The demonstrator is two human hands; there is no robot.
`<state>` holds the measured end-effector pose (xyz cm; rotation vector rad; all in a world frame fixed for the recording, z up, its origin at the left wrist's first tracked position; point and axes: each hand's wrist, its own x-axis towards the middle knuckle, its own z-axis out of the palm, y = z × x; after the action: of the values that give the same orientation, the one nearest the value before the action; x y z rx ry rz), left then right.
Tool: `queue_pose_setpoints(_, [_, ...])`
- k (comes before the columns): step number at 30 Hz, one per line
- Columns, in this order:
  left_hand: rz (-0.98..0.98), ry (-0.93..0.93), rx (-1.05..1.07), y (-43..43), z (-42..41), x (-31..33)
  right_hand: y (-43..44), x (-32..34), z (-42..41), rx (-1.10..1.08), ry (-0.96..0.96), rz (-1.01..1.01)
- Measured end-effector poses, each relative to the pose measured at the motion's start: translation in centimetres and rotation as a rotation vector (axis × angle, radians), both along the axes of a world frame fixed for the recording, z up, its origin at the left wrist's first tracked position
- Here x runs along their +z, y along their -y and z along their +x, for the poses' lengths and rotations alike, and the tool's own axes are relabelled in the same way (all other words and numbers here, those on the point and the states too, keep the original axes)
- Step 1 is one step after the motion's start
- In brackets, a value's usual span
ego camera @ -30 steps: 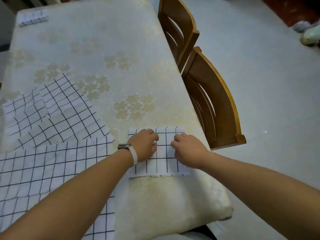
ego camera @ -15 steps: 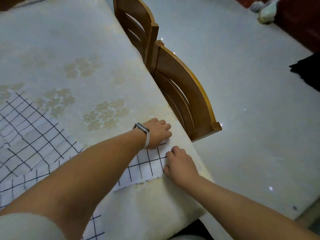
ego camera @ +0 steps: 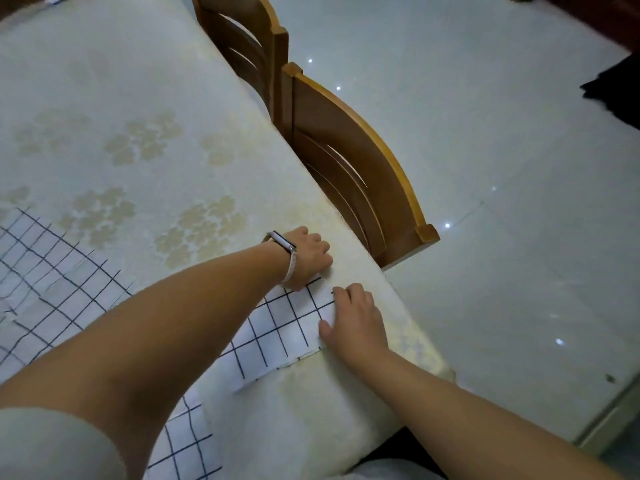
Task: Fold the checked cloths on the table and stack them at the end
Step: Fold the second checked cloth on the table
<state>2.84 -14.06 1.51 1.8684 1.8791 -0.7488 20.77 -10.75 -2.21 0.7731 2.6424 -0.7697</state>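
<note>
White cloth (ego camera: 280,330), checked in dark lines and folded small, lay under both grips near the right edge of the counter (ego camera: 138,98). The left grip (ego camera: 306,258), a wristband (ego camera: 286,252) behind it, sat on the cloth's far corner with fingers curled under. Whether they pinched the edge or only pressed on it could not be told. The right grip (ego camera: 353,320) lay spread on the cloth's right edge, thumb on the fabric, fingers fairly straight and holding nothing. It was probably pinning the layers so the crease set square.

Unfolded cloths (ego camera: 45,271) lay spread on the counter's left side, one running under the left forearm, likely waiting their turn. Two wooden chairs (ego camera: 349,168) stood tucked against the counter's right side.
</note>
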Motion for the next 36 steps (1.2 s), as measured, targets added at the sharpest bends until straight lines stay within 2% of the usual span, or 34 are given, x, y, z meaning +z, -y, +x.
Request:
queue_pose_setpoints(4, [-0.014,-0.009,-0.032,0.3,-0.2,0.4,0.1,0.2,-0.5,-0.004,-0.01,-0.011])
queue_pose_setpoints(9, [0.077,0.042,-0.055,1.5,-0.9,1.2,0.2,0.4,-1.5,-0.047,-0.023,-0.066])
queue_pose_setpoints(14, [0.114,0.047,0.084,2.7,-2.1,2.8,-0.3,1.2,-2.8,-0.115,0.042,-0.215])
queue_pose_setpoints(18, [0.195,0.057,0.195,3.9,-3.2,4.2,-1.0,2.3,-3.5,-0.147,0.032,-0.23])
queue_pose_setpoints(26, [0.306,0.009,0.201,8.1,-4.3,5.8,-1.1,5.4,-4.1,-0.075,-0.046,-0.128])
queue_pose_setpoints(36, [0.395,-0.006,0.209,15.1,-2.4,6.1,4.1,6.9,-1.8,0.242,-0.182,0.07])
